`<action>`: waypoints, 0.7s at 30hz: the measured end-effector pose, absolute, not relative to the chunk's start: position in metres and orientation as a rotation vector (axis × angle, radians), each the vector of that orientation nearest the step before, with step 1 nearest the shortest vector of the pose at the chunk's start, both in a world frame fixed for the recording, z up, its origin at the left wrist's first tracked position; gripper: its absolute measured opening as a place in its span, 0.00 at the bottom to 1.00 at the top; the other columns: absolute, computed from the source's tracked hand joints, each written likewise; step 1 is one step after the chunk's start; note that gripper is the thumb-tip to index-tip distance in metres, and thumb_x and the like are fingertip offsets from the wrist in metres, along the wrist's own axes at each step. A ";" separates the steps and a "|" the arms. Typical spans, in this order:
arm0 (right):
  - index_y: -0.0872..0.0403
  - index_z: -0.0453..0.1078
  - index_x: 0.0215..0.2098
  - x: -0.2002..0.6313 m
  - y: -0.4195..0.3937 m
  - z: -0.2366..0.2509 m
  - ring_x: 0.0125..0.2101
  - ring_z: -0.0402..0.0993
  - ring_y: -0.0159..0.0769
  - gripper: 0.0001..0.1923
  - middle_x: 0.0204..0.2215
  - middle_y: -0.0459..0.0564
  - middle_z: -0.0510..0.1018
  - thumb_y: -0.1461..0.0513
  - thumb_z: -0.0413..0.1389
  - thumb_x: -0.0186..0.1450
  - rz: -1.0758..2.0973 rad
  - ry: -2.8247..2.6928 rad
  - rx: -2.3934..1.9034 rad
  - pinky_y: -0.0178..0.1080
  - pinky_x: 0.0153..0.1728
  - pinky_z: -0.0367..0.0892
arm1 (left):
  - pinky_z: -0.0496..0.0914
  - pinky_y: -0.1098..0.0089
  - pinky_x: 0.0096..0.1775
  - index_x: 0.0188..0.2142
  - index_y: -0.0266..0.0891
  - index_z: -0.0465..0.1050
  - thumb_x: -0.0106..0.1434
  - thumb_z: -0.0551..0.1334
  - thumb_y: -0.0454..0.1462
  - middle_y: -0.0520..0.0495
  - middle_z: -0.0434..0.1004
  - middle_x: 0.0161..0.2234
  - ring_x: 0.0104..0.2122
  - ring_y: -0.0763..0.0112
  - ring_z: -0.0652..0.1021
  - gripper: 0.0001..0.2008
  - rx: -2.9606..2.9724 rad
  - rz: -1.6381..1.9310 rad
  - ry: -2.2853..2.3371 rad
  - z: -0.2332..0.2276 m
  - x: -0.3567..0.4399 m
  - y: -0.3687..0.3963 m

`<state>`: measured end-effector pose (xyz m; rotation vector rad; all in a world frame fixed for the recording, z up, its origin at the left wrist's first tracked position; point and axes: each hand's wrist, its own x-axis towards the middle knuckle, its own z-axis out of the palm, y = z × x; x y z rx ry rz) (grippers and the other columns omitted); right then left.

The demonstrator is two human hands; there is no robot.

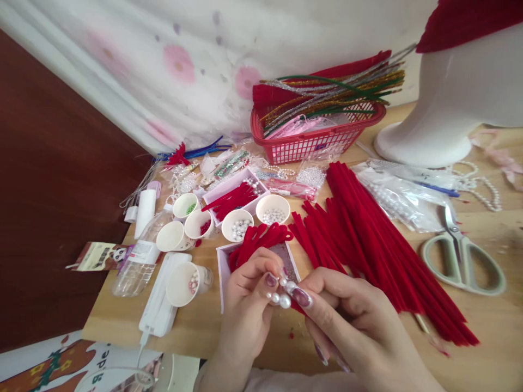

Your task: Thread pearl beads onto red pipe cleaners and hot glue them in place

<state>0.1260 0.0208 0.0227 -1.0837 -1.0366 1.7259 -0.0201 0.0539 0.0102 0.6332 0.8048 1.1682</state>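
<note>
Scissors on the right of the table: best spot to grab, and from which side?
Take the scissors by the pale looped handles, coming from above on the near-right side. They lie flat with blades shut, tips pointing away toward the plastic bags, handles nearest the table edge and clear of the red pipe cleaners. The handles look the safest hold.

Bright, soft daylight fills the frame from the top, shadows stay faint, and wide-angle distortion bends the slightly soft edges.
</note>
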 end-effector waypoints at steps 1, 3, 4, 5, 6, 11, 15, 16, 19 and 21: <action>0.54 0.72 0.32 0.126 0.021 0.022 0.17 0.57 0.25 0.23 0.15 0.38 0.67 0.44 0.57 0.72 1.728 -1.035 -1.078 0.32 0.19 0.50 | 0.67 0.82 0.26 0.26 0.39 0.82 0.58 0.77 0.42 0.54 0.67 0.28 0.25 0.80 0.70 0.11 0.631 1.167 0.800 0.010 -0.020 0.054; 0.54 0.72 0.32 0.127 0.020 0.021 0.17 0.57 0.25 0.23 0.15 0.38 0.67 0.44 0.58 0.72 1.735 -1.031 -1.073 0.31 0.18 0.50 | 0.68 0.83 0.28 0.26 0.39 0.83 0.59 0.76 0.41 0.53 0.68 0.28 0.26 0.81 0.71 0.10 0.633 1.163 0.797 0.008 -0.022 0.053; 0.54 0.72 0.33 0.127 0.020 0.021 0.17 0.57 0.25 0.23 0.15 0.38 0.67 0.44 0.58 0.72 1.733 -1.031 -1.073 0.31 0.18 0.50 | 0.69 0.83 0.28 0.26 0.39 0.83 0.59 0.76 0.41 0.53 0.68 0.29 0.27 0.81 0.71 0.10 0.636 1.164 0.795 0.008 -0.022 0.052; 0.54 0.72 0.33 0.127 0.020 0.021 0.16 0.57 0.25 0.22 0.15 0.38 0.67 0.44 0.57 0.72 1.728 -1.032 -1.077 0.32 0.18 0.50 | 0.69 0.83 0.28 0.27 0.40 0.83 0.60 0.76 0.41 0.53 0.69 0.29 0.27 0.81 0.72 0.09 0.637 1.168 0.790 0.007 -0.023 0.052; 0.53 0.72 0.33 0.128 0.021 0.022 0.16 0.57 0.25 0.22 0.15 0.38 0.67 0.45 0.57 0.72 1.717 -1.035 -1.085 0.32 0.18 0.50 | 0.69 0.83 0.29 0.28 0.40 0.84 0.59 0.76 0.42 0.53 0.69 0.29 0.27 0.80 0.72 0.09 0.633 1.174 0.782 0.007 -0.024 0.052; 0.54 0.72 0.32 0.126 0.021 0.023 0.17 0.57 0.25 0.23 0.15 0.38 0.68 0.44 0.57 0.72 1.706 -1.064 -1.106 0.32 0.19 0.50 | 0.68 0.82 0.27 0.29 0.41 0.83 0.53 0.79 0.44 0.53 0.69 0.29 0.27 0.79 0.71 0.12 0.584 1.175 0.736 0.006 -0.023 0.057; 0.53 0.72 0.32 0.126 0.019 0.023 0.17 0.58 0.25 0.23 0.16 0.39 0.68 0.44 0.57 0.72 1.697 -1.069 -1.102 0.32 0.19 0.51 | 0.66 0.82 0.26 0.24 0.38 0.80 0.53 0.79 0.43 0.54 0.66 0.29 0.26 0.81 0.69 0.14 0.576 1.163 0.745 0.006 -0.020 0.059; 0.54 0.71 0.32 0.126 0.019 0.023 0.17 0.58 0.25 0.23 0.16 0.39 0.68 0.44 0.57 0.72 1.695 -1.069 -1.102 0.32 0.19 0.51 | 0.66 0.82 0.26 0.24 0.37 0.80 0.54 0.79 0.43 0.54 0.66 0.29 0.26 0.81 0.69 0.15 0.574 1.160 0.750 0.007 -0.019 0.059; 0.54 0.72 0.32 0.126 0.021 0.022 0.16 0.57 0.24 0.23 0.15 0.38 0.67 0.44 0.58 0.72 1.706 -1.041 -1.090 0.31 0.18 0.50 | 0.66 0.82 0.26 0.24 0.36 0.80 0.56 0.78 0.45 0.54 0.65 0.29 0.25 0.81 0.69 0.16 0.571 1.155 0.764 0.006 -0.017 0.057; 0.54 0.72 0.32 0.125 0.022 0.022 0.16 0.56 0.24 0.23 0.15 0.37 0.67 0.44 0.59 0.71 1.720 -1.009 -1.080 0.31 0.17 0.49 | 0.66 0.83 0.26 0.25 0.36 0.80 0.56 0.78 0.45 0.54 0.65 0.29 0.25 0.82 0.69 0.15 0.570 1.160 0.770 0.006 -0.016 0.056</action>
